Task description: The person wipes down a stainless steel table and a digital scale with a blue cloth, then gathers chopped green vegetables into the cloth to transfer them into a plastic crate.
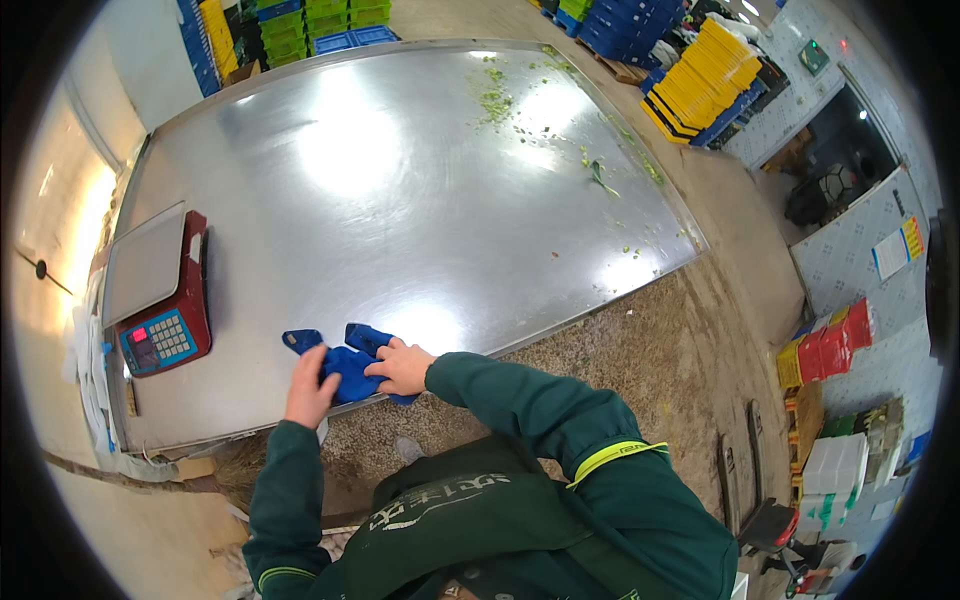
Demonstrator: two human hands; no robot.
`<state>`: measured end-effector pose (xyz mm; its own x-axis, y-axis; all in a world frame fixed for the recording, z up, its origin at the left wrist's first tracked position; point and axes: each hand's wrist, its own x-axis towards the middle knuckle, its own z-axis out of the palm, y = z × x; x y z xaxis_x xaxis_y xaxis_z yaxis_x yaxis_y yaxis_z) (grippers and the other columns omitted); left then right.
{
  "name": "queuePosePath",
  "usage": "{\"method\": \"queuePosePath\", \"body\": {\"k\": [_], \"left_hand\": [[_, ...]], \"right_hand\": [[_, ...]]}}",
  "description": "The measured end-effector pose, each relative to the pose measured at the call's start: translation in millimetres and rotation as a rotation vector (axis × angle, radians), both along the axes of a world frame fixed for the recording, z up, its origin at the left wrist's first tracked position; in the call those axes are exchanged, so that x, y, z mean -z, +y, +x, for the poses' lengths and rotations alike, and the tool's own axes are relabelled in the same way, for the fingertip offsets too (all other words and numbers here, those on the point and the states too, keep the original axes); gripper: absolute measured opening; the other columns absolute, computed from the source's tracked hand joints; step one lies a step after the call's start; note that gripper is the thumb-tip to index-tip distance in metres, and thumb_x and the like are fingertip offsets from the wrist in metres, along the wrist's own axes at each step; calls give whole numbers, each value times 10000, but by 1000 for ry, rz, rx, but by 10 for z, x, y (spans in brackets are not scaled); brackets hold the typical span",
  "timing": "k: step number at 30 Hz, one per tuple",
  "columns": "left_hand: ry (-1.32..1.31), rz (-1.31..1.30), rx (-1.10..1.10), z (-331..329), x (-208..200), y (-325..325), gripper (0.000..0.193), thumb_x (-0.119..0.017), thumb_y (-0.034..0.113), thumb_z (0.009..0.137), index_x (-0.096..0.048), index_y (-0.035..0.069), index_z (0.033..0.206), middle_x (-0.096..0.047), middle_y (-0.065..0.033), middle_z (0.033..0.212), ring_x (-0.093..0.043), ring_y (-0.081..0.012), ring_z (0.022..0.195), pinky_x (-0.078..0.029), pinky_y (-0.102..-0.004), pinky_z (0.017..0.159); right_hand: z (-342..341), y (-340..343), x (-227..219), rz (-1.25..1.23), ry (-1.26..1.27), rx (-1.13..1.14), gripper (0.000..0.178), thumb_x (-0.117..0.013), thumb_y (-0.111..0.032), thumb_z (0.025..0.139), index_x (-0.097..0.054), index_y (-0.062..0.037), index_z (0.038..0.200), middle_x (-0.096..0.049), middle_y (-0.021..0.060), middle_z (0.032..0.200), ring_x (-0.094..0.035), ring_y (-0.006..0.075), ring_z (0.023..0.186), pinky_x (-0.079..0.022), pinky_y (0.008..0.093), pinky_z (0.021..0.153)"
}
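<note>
A crumpled piece of blue cloth (350,374) lies at the near edge of the metal table (440,215). Two darker blue ends stick out from it, and the left one carries a small tan patch. My left hand (308,388) grips the cloth from its left side, thumb and fingers bent against it. From the right, my right hand (402,369) holds the same cloth, with its fingers curled over the top. Part of the fabric hangs just past the table edge under my right hand.
A red scale (165,300) with a metal pan stands on the table's left side. Green leaf scraps (495,100) are scattered at the far right. Beyond the table are stacked yellow crates (705,80) and green crates (325,18). A red-and-yellow box (830,345) sits far right.
</note>
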<state>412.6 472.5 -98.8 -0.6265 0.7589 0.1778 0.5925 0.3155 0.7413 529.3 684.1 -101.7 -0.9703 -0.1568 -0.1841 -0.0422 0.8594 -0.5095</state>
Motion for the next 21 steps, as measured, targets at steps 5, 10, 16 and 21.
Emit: {"method": "queuePosePath", "body": {"k": [5, 10, 16, 21], "left_hand": [[154, -367, 165, 479, 15, 854, 407, -716, 218, 721, -625, 88, 1096, -554, -100, 1008, -498, -308, 950, -448, -384, 835], [268, -559, 190, 1067, -81, 1907, 433, -733, 348, 689, -634, 213, 1088, -536, -71, 996, -512, -283, 914, -494, -389, 737], [257, -523, 320, 1650, 40, 3098, 403, -667, 380, 773, -620, 216, 1138, -534, -94, 1025, -519, -297, 920, -488, -387, 779], [222, -470, 284, 2038, 34, 3616, 388, -659, 361, 776, -629, 185, 1121, -529, -106, 1116, -497, -310, 1015, -442, -428, 813]], "right_hand": [[492, 847, 178, 53, -95, 45, 360, -551, -390, 794, -610, -283, 1134, -537, 179, 1064, -492, 382, 972, -466, 478, 822], [1116, 1784, 40, 29, -184, 183, 357, -529, -371, 808, -596, -337, 1157, -535, 162, 1095, -502, 399, 999, -449, 483, 877], [1828, 3062, -113, 57, -297, 182, 381, -528, -356, 807, -581, -293, 1179, -531, 176, 1103, -480, 397, 1003, -392, 448, 925], [2196, 3816, 357, 53, -238, 157, 373, -507, -369, 818, -588, -298, 1175, -542, 184, 1088, -494, 394, 983, -395, 451, 908]]}}
